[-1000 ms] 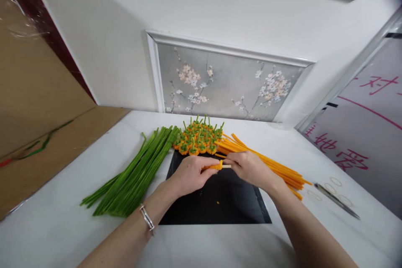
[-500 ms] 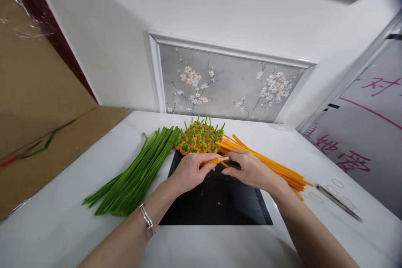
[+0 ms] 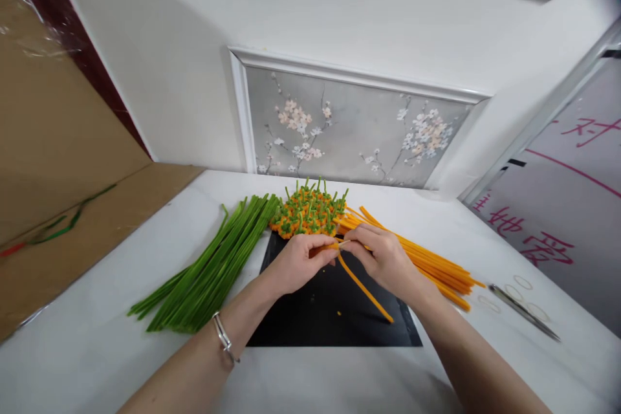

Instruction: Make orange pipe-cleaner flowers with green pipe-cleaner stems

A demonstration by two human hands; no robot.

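Above the black mat [image 3: 320, 310], my left hand [image 3: 297, 265] pinches an orange pipe cleaner [image 3: 366, 294] wound around a pale thin stick [image 3: 344, 243]. Its free tail slants down to the right over the mat. My right hand [image 3: 383, 257] is closed with thumb and fingers on the stick's bare end, close beside the left fingertips. Most of the winding is hidden by the left fingers. Just behind both hands lies a heap of small orange pieces with green tops and stems [image 3: 308, 210].
Green pipe cleaners [image 3: 213, 272] lie in a bundle at left, orange pipe cleaners [image 3: 431, 262] at right. Farther right are slim metal tweezers [image 3: 524, 314] and several clear rings [image 3: 522, 283]. Cardboard [image 3: 97, 226] borders the left; a white wall [image 3: 174, 77] stands behind.
The pipe cleaner's tail has swung out from near the right fingers and now hangs across the mat. My right hand has moved slightly left and closed over the stick's end.
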